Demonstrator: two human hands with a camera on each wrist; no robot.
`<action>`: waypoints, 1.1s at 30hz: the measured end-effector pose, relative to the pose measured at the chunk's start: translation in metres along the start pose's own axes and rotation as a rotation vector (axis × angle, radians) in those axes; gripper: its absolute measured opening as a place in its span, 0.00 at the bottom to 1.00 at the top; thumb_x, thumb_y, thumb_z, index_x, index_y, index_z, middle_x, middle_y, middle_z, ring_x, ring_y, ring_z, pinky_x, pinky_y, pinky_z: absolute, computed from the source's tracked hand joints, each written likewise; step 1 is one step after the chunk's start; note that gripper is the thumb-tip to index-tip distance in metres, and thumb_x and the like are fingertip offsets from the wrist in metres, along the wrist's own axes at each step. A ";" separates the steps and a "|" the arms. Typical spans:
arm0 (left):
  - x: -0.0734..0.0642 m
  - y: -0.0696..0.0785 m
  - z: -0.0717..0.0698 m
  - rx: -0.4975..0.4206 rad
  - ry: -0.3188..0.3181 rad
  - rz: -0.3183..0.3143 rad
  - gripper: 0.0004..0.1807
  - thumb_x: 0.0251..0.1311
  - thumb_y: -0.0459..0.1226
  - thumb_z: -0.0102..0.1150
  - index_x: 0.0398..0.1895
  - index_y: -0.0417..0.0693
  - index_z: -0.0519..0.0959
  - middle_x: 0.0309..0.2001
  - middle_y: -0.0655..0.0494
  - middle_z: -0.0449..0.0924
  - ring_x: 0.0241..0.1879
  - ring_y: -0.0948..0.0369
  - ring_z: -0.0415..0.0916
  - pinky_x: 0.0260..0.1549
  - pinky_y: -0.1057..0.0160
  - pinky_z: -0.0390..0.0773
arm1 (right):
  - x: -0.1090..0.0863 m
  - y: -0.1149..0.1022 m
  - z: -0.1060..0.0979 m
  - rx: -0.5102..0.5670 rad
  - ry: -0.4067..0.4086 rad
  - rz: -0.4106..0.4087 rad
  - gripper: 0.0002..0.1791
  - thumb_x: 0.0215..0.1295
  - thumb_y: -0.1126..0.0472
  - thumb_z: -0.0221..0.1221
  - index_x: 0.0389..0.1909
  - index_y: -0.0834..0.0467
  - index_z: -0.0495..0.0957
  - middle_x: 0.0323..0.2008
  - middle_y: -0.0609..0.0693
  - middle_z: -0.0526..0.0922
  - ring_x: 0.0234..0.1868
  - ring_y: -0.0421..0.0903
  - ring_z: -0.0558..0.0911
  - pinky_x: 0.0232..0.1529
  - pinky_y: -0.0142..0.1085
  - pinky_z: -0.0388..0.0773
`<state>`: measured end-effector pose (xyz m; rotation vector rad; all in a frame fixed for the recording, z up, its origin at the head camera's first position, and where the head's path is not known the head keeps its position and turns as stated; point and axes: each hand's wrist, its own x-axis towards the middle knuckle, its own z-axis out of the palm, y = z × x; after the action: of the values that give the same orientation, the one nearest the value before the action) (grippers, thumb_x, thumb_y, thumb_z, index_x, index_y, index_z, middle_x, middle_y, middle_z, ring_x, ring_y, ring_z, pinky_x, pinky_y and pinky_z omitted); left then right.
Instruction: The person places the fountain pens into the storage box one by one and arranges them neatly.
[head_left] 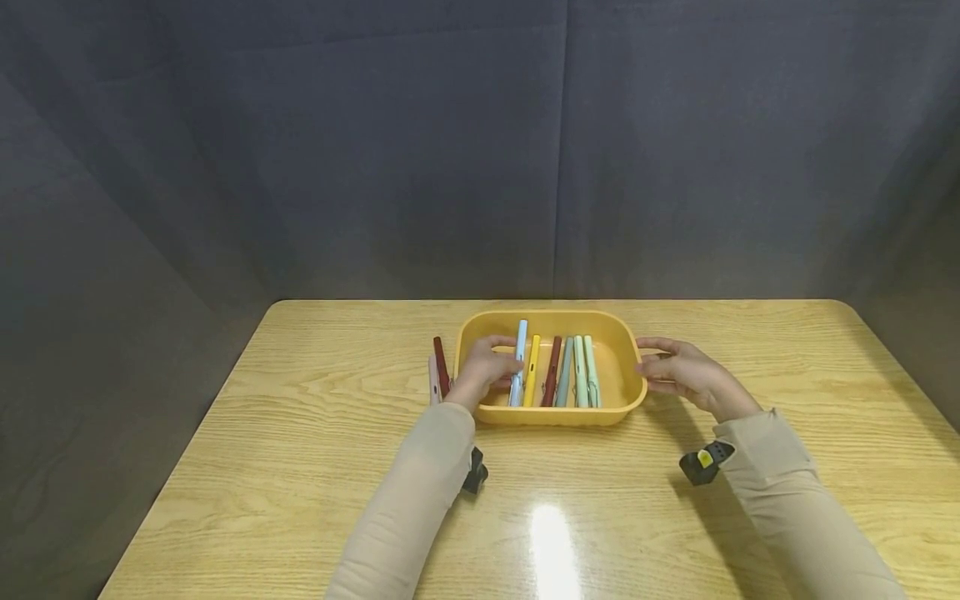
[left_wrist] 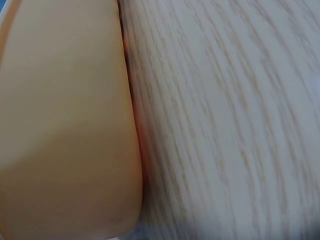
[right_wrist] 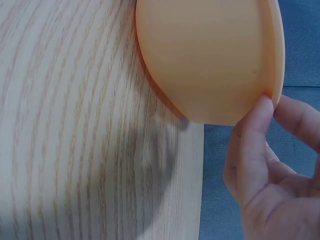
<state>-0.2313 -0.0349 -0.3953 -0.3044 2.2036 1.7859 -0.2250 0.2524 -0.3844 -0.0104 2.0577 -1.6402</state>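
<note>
Pale pink pen (head_left: 433, 381), one: laid just left of the left hand's fingers, outside the tray.
Outer dark red pen (head_left: 442, 365), one: laid beside the pink one, partly covered by the left hand.
Left hand (head_left: 486, 367), one: extended over the left end of the tray; a pen is pinched between thumb and fingers. The fingers are not shown in the left wrist view.
Light blue pen (head_left: 520, 358), one: held upright in the head view by the left fingers, inside the tray outline; whether it is lifted cannot be told.
Yellow tray (head_left: 558, 416), one: set on the wooden table (head_left: 300, 475), between the fingers of both hands.
Yellow pen (head_left: 532, 371), inner dark red pen (head_left: 552, 371), grey-green pen (head_left: 565, 372), two pale green pens (head_left: 581, 372): ranged in that order in the tray, right of the left fingertips.
Right hand (head_left: 682, 371), one: placed at the tray's right end, fingers spread, fingertips touched to the rim; whether the rim is pinched cannot be told.
</note>
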 end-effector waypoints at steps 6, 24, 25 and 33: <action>0.001 -0.001 0.003 0.008 -0.005 -0.027 0.23 0.57 0.26 0.60 0.58 0.43 0.75 0.32 0.53 0.77 0.27 0.64 0.73 0.26 0.70 0.79 | 0.000 0.000 0.001 0.007 0.004 0.003 0.37 0.66 0.68 0.54 0.70 0.70 0.47 0.38 0.39 0.75 0.35 0.31 0.79 0.42 0.24 0.83; 0.002 -0.004 0.008 0.015 -0.016 -0.017 0.23 0.55 0.24 0.60 0.56 0.37 0.74 0.32 0.51 0.77 0.27 0.63 0.76 0.29 0.66 0.85 | -0.001 -0.001 0.001 0.017 0.003 0.006 0.36 0.66 0.68 0.53 0.70 0.71 0.47 0.36 0.40 0.75 0.35 0.31 0.79 0.41 0.24 0.83; 0.002 -0.005 0.009 0.016 -0.016 -0.018 0.23 0.55 0.24 0.60 0.56 0.37 0.74 0.33 0.50 0.78 0.26 0.63 0.76 0.29 0.67 0.85 | -0.001 -0.001 0.001 0.017 0.002 0.007 0.36 0.66 0.68 0.53 0.70 0.70 0.47 0.36 0.40 0.75 0.35 0.31 0.79 0.41 0.24 0.83; 0.003 -0.005 0.008 0.031 -0.018 -0.028 0.26 0.55 0.23 0.60 0.59 0.39 0.73 0.52 0.38 0.80 0.27 0.61 0.79 0.26 0.69 0.84 | 0.001 0.000 0.001 0.026 -0.002 0.002 0.36 0.66 0.68 0.53 0.70 0.71 0.47 0.34 0.39 0.77 0.34 0.31 0.80 0.40 0.24 0.83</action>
<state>-0.2319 -0.0276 -0.4029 -0.3091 2.2017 1.7316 -0.2253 0.2513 -0.3846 -0.0009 2.0340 -1.6653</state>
